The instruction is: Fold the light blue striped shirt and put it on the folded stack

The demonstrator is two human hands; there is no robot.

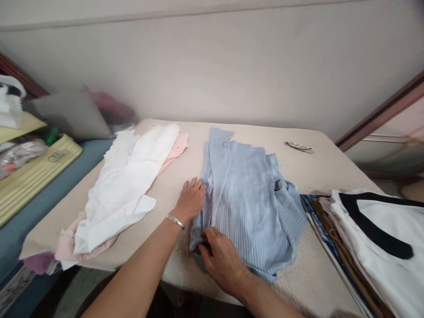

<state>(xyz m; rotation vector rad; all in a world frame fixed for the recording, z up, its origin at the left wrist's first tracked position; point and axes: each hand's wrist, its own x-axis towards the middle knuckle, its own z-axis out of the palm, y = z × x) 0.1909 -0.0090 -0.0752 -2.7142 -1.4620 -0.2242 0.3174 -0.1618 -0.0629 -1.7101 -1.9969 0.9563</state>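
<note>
Hands smoothing a pale blue ribbed cotton shirt (247,194) spread on the beige padded table (298,274).
From the head view, left hand (191,198) lies flat, fingers apart, on the shirt's left edge; right hand (221,260) pinches its near hem closed, so a fold inward seems next, needing both edges kept even.

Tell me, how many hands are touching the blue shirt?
2. The left hand lies flat on the left edge of the light blue striped shirt; the right hand pinches its near corner. No other hands show.
</note>
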